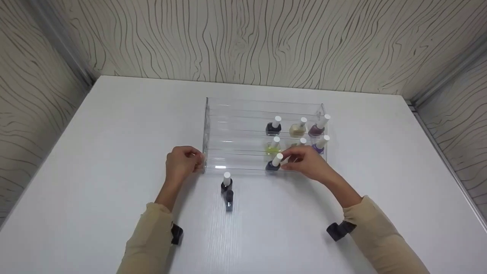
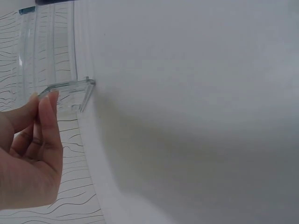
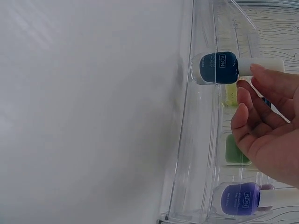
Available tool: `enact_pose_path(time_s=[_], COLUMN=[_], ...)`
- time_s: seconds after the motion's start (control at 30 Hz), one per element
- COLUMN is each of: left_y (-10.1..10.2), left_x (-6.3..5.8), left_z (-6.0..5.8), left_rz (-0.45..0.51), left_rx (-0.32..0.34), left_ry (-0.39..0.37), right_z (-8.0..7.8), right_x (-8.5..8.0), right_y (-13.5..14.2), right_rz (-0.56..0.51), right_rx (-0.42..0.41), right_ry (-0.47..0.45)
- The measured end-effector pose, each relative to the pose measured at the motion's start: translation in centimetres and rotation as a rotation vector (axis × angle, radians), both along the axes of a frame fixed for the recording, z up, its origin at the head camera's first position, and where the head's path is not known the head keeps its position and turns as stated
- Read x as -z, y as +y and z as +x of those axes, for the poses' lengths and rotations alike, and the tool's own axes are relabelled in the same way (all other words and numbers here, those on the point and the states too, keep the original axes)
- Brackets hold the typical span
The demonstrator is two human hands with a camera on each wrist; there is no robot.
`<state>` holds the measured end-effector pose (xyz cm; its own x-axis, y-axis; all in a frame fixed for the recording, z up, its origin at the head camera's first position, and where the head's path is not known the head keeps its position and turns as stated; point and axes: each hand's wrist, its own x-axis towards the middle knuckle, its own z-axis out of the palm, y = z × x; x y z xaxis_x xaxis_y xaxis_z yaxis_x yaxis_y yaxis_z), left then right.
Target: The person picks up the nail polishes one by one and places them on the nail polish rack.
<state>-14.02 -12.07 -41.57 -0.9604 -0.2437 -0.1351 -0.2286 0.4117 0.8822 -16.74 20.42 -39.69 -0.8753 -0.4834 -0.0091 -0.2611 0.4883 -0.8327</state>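
A clear stepped nail polish rack (image 1: 236, 161) stands on the table in the head view. My left hand (image 1: 182, 163) pinches its left side edge between thumb and fingers; the left wrist view shows the fingertips at the clear side panel (image 2: 70, 85). With thumb and fingertips, my right hand (image 1: 308, 163) holds a dark blue nail polish bottle (image 3: 218, 68) by its white cap. The bottle is at the front tier, its base close to the clear front lip. Behind it are a yellow bottle (image 1: 272, 149) and, partly hidden by my fingers, a green bottle (image 3: 237, 150).
A purple bottle (image 3: 240, 199) stands at the rack's right end. Black (image 1: 273, 128), beige (image 1: 297, 130) and maroon (image 1: 316, 130) bottles occupy a higher tier. In front of the rack are a dark white-capped bottle (image 1: 226, 185) and a black-capped one (image 1: 229, 199). Wood-grain panels (image 1: 243, 42) border the table.
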Motion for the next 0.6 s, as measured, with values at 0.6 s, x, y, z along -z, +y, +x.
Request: enact_pose_path(time_s=[0.6], left_y=[0.0], left_x=[0.0], left_z=[-0.1], left_rz=[-0.012], left_rx=[-0.004], left_ry=[-0.017], right_z=[1.8], right_x=[-0.2], right_y=[0.7], right_rz=[0.031], right_rx=[-0.032], right_ry=[-0.012])
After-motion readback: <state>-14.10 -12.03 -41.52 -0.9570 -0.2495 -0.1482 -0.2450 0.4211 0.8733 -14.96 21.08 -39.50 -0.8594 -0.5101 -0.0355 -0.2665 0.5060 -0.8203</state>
